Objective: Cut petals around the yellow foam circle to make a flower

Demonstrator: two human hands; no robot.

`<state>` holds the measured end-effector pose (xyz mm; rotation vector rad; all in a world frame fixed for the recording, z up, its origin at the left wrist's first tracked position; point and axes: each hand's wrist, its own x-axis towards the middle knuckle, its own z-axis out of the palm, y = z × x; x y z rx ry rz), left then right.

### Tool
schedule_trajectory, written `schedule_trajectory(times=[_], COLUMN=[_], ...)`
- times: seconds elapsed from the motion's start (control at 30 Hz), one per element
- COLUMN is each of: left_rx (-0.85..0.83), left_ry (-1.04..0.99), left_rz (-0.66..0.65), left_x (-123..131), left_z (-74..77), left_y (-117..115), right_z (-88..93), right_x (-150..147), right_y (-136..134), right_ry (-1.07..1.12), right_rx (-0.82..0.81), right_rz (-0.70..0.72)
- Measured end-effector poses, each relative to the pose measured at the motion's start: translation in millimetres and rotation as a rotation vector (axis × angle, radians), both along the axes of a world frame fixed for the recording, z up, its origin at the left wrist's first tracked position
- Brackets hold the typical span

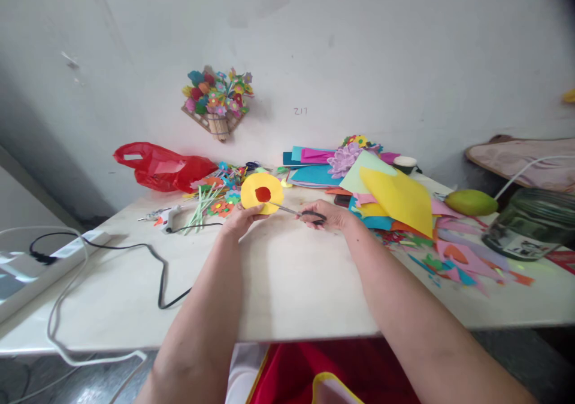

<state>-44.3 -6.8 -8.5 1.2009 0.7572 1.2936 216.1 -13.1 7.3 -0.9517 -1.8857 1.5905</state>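
Observation:
My left hand (pixel 245 216) pinches the lower edge of a round yellow felt piece (pixel 249 187) and holds it up above the table. A smaller red-orange disc (pixel 263 194) shows at its middle. In my right hand (pixel 327 213) is a pair of scissors (pixel 287 210) with dark handles, fingers closed round them. The blades point left and their tips reach the yellow piece close to the red disc. Whether the blades touch or cut the felt I cannot tell.
At left lie a red plastic bag (pixel 166 167), a glue gun (pixel 169 217) with its cord, pale green stems (pixel 202 203) and a power strip (pixel 58 260). To the right are coloured felt sheets (pixel 399 197), scraps (pixel 462 263), a green mango (pixel 471 202) and a glass jar (pixel 530 224).

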Motion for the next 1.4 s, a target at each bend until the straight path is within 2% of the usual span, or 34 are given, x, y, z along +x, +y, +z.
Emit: schedule_trajectory(times=[0.37, 0.63, 1.03, 1.4], left_rx=[-0.016, -0.021, -0.013, -0.016], left_ry=[-0.032, -0.052, -0.035, -0.043], left_rz=[0.017, 0.023, 0.03, 0.02], left_x=[2.4, 4.3, 2.5, 2.3], left_z=[2.0, 4.1, 0.7, 1.3], left_y=[-1.1, -3.4, -0.2, -1.5], right_z=[3.1, 4.0, 3.8, 8.4], right_x=[-3.1, -5.3, -7.5, -7.7], right_y=[-2.7, -5.9, -7.0, -10.4], right_ry=[-0.017, 0.047, 0.092, 0.034], right_rx=[-0.023, -0.052, -0.071, -0.037], right_rz=[-0.027, -0.037, -0.059, -0.07])
